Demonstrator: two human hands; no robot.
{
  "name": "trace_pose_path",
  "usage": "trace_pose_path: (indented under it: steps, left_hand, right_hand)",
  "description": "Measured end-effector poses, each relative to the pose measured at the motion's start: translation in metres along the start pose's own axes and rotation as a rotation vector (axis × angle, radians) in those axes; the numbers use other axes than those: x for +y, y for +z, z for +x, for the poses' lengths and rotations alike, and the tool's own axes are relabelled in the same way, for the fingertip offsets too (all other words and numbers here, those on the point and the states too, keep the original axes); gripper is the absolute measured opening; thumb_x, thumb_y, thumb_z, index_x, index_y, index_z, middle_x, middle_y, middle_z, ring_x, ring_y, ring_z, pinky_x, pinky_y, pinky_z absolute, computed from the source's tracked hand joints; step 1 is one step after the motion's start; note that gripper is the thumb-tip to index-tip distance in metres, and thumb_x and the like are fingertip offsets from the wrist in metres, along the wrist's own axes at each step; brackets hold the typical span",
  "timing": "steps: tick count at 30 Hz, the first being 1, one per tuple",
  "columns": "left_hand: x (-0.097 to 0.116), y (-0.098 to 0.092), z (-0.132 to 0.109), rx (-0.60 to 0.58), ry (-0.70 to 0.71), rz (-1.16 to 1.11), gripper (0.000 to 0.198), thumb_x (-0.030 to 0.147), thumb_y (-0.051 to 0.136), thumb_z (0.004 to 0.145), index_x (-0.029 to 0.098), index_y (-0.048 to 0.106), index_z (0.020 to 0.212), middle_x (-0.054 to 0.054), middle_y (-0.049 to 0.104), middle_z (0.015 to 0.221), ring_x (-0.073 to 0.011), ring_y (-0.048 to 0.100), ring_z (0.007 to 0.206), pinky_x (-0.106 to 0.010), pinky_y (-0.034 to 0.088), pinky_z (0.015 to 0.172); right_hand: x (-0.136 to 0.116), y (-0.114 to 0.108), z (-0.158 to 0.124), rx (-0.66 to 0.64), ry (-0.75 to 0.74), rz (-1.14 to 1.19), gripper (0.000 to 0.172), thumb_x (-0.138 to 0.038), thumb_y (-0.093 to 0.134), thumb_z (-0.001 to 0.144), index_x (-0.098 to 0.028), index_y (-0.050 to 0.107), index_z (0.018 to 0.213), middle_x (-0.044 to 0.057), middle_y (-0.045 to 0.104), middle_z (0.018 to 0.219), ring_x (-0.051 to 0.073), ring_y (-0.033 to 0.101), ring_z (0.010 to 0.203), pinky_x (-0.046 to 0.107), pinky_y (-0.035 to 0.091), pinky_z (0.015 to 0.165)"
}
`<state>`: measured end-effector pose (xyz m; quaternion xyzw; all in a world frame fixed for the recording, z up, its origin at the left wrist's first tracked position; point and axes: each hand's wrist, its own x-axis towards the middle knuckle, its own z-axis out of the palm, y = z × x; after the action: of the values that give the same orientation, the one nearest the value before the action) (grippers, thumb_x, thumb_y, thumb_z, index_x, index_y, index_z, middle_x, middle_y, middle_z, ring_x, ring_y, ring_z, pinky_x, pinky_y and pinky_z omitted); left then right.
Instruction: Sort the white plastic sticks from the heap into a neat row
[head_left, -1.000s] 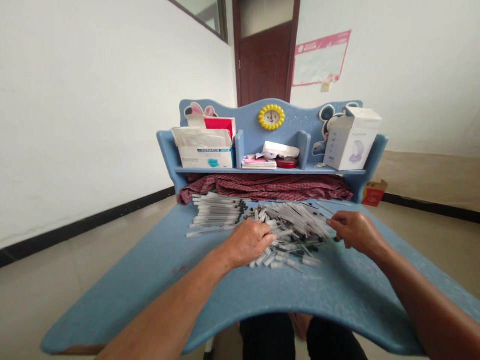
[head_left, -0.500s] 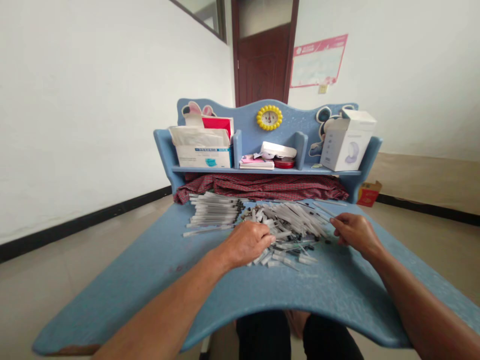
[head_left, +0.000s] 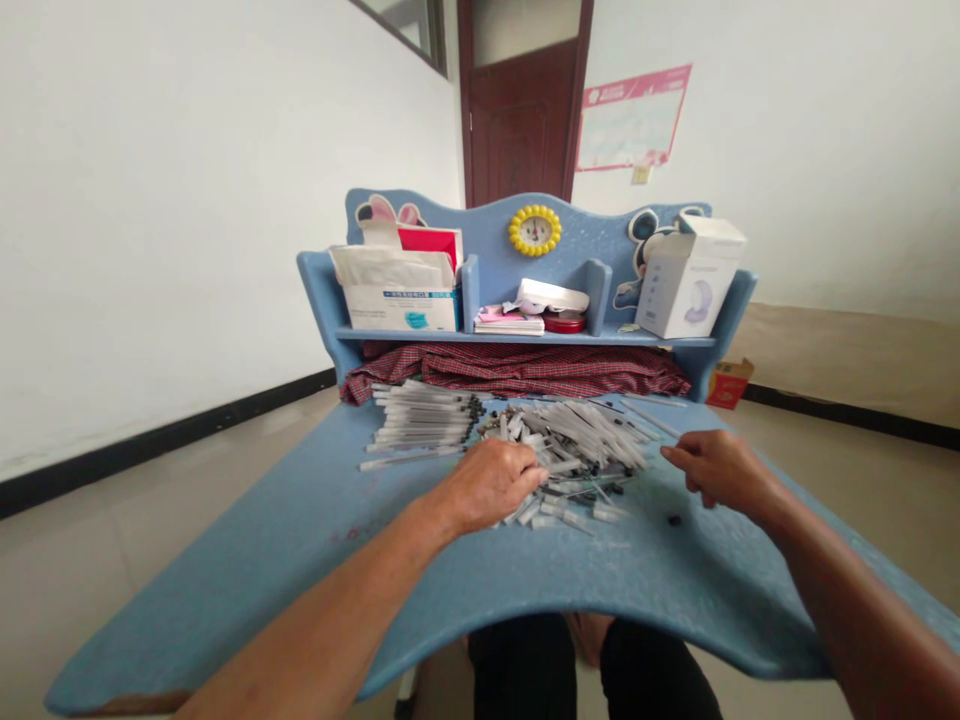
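Note:
A loose pile of white pen tubes and small dark parts (head_left: pixel 581 445) lies mid-desk on the blue desk (head_left: pixel 300 530). To its left, several assembled pens lie in a neat row (head_left: pixel 420 420). My left hand (head_left: pixel 491 482) rests knuckles-up on the pile's near left edge, fingers curled into the tubes; what it grips is hidden. My right hand (head_left: pixel 716 468) hovers just right of the pile, fingertips pinched together, and anything between them is too small to see. A small black cap (head_left: pixel 673 520) lies on the desk below it.
A red checked cloth (head_left: pixel 517 370) lies under the desk's back shelf (head_left: pixel 525 338). The shelf holds a mask box (head_left: pixel 397 290), papers, a red tin and a white carton (head_left: pixel 686 275). A yellow clock (head_left: pixel 534 230) is on the backboard. A door stands behind.
My right hand has drawn away from the pile to the right, and a black cap now shows beneath it. My left hand stays on the pile. The view shifted slightly.

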<state>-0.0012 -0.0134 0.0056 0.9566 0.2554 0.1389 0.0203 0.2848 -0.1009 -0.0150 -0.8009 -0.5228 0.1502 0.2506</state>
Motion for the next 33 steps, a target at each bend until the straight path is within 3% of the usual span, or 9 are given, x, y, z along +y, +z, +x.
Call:
trace_pose_path:
  steps: [4,9,13,22,30,33]
  left_hand:
    - [-0.001,0.000,0.001,0.015,0.028,-0.006,0.030,0.027,0.043,0.090,0.016,0.057,0.066,-0.001,0.057,0.062,-0.0120,0.054,0.062,-0.021,0.036,0.060]
    - [-0.002,0.000,0.003,0.019,0.035,-0.032,0.029,0.026,0.043,0.090,0.015,0.057,0.066,-0.001,0.057,0.062,-0.0116,0.054,0.062,-0.021,0.036,0.060]
    - [-0.002,0.000,0.005,0.012,0.029,-0.033,0.029,0.027,0.043,0.089,0.015,0.058,0.067,-0.001,0.057,0.062,-0.0118,0.055,0.062,-0.021,0.036,0.061]
    - [-0.003,-0.001,0.008,0.024,0.013,-0.064,0.030,0.028,0.043,0.088,0.015,0.057,0.065,0.000,0.056,0.061,-0.0117,0.054,0.060,-0.021,0.036,0.060]
    - [-0.002,-0.002,0.009,0.024,0.022,-0.058,0.028,0.028,0.043,0.087,0.016,0.059,0.067,-0.001,0.059,0.063,-0.0126,0.056,0.063,-0.022,0.037,0.062]
    - [-0.001,-0.002,0.008,0.030,0.026,-0.063,0.028,0.027,0.044,0.087,0.016,0.058,0.067,-0.001,0.059,0.063,-0.0126,0.056,0.063,-0.021,0.037,0.062]
  right_hand:
    - [0.001,-0.021,-0.029,-0.136,-0.018,-0.052,0.039,-0.043,0.045,0.084,-0.017,0.052,0.056,0.001,0.060,0.047,0.010,0.054,0.033,0.019,0.037,0.037]
    - [0.025,-0.022,-0.051,-0.202,0.028,0.015,0.035,-0.043,0.044,0.084,-0.018,0.051,0.061,0.000,0.060,0.049,0.010,0.054,0.035,0.018,0.037,0.036]
    - [0.040,-0.021,-0.061,-0.190,0.040,0.096,0.028,-0.040,0.044,0.083,-0.018,0.054,0.069,-0.001,0.060,0.053,0.010,0.055,0.036,0.018,0.037,0.036]
    - [0.046,-0.030,-0.069,-0.150,0.104,0.094,0.027,-0.038,0.047,0.080,-0.018,0.052,0.063,-0.001,0.059,0.050,0.010,0.054,0.036,0.018,0.035,0.036]
    - [0.040,-0.027,-0.065,-0.143,0.035,-0.203,0.006,-0.023,0.058,0.071,-0.019,0.062,0.070,0.000,0.061,0.053,0.011,0.055,0.043,0.020,0.036,0.045]
    - [0.034,-0.024,-0.061,-0.129,-0.056,-0.397,0.010,-0.015,0.056,0.067,-0.019,0.065,0.066,0.003,0.065,0.063,0.014,0.057,0.055,0.022,0.034,0.050]
